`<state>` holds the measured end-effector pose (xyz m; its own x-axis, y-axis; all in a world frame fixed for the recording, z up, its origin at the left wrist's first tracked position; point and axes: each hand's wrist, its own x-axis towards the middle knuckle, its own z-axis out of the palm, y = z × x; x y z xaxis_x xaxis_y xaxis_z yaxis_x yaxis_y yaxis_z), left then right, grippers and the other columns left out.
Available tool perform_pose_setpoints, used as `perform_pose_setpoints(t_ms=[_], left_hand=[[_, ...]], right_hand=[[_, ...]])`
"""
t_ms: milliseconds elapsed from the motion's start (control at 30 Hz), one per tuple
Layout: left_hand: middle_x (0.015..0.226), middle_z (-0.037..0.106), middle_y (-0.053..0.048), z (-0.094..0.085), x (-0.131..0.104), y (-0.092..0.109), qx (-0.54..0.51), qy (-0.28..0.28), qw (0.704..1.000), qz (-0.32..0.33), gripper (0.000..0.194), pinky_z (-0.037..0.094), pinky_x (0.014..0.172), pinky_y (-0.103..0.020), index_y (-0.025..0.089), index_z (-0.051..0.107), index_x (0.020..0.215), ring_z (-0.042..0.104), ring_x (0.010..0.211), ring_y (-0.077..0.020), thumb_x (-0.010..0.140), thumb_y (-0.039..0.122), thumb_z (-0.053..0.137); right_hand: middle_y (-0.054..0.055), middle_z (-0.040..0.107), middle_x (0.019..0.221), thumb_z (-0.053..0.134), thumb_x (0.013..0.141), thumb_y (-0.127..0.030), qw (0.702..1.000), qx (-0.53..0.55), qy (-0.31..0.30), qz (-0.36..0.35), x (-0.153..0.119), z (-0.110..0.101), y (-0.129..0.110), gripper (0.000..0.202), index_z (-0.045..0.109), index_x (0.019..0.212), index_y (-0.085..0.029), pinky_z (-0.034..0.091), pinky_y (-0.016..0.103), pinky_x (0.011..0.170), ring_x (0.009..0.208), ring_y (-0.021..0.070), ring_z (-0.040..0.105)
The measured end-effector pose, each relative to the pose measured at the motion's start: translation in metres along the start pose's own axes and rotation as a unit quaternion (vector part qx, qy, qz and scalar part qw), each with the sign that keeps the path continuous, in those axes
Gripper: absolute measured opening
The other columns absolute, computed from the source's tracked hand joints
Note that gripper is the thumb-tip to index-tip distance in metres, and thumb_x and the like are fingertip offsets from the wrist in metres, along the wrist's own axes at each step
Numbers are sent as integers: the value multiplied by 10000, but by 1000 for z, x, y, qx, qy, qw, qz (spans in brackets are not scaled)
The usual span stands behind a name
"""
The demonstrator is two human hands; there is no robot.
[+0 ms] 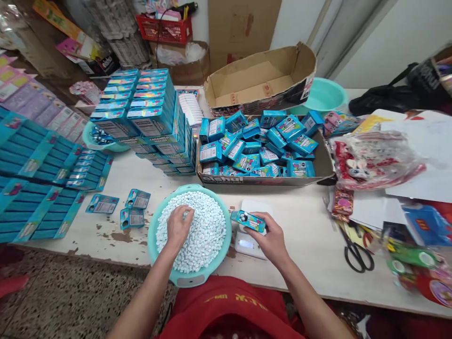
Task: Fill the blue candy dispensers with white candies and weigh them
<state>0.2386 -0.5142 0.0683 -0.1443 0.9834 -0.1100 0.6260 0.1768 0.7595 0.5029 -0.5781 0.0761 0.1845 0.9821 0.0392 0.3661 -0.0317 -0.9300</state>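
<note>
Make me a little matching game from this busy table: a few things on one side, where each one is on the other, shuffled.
Things:
1. left hand
2. right hand
3. scissors
4. loose small boxes

Places:
A. heaped in the low cardboard tray
B. resting on the white pellets in the teal basin
C. lying flat on the table, near its right end
D. holding a small blue box above the white scale

Pairs: 1-B, 2-D, 3-C, 4-A

Glossy printed card box (pixel 248 221), matt chalky pellets (pixel 197 230), seemingly plastic basin (pixel 226 245).
</note>
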Motion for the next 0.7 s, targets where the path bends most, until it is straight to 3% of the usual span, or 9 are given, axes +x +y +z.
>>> perform_pose_setpoints(t_ms=[133, 267, 400, 500, 600, 700], left_hand=[[918, 670, -48, 5, 0, -8, 29, 3, 999, -29, 296, 436, 841, -339, 214, 620, 738, 592, 935, -240, 746, 477, 484], [906, 671, -35, 9, 2, -7, 33, -3, 999, -24, 293, 437, 843, -323, 216, 613, 724, 596, 933, -232, 748, 477, 482], [904, 669, -39, 12, 2, -9, 34, -9, 999, -22, 296, 433, 846, -324, 211, 618, 740, 593, 929, -231, 751, 474, 481], [907, 670, -40, 13, 1, -8, 32, -10, 999, -29, 298, 432, 855, -325, 206, 623, 746, 593, 924, -228, 748, 471, 487], [916, 669, -39, 12, 0, -4, 28, 1, 999, -31, 291, 430, 866, -325, 203, 625, 755, 593, 925, -222, 747, 463, 494], [889, 666, -32, 11, -1, 1, 25, 11, 999, -27, 275, 437, 850, -316, 202, 623, 752, 593, 891, -208, 750, 448, 502]], right_hand=[[40, 640, 914, 694, 714, -376, 997, -22, 55, 42, 2, -10, 45, 311, 613, 962, -207, 491, 336, 738, 825, 207, 609], [49, 637, 909, 697, 696, -407, 996, -26, 65, 62, 2, -11, 76, 332, 617, 939, -196, 488, 359, 767, 843, 220, 609], [60, 635, 945, 685, 701, -428, 994, -21, 68, 87, 0, -9, 88, 357, 606, 958, -194, 484, 389, 814, 888, 234, 610], [91, 606, 1094, 713, 669, -435, 993, -11, 64, 102, -2, -10, 89, 500, 565, 1083, -198, 454, 432, 905, 1036, 264, 574], [121, 512, 1253, 770, 594, -442, 992, -13, 60, 107, -9, -20, 91, 731, 483, 1223, -204, 422, 466, 963, 1182, 293, 484], [122, 475, 1287, 780, 570, -470, 992, -20, 45, 118, -25, -39, 95, 800, 459, 1259, -224, 445, 479, 940, 1196, 300, 467]])
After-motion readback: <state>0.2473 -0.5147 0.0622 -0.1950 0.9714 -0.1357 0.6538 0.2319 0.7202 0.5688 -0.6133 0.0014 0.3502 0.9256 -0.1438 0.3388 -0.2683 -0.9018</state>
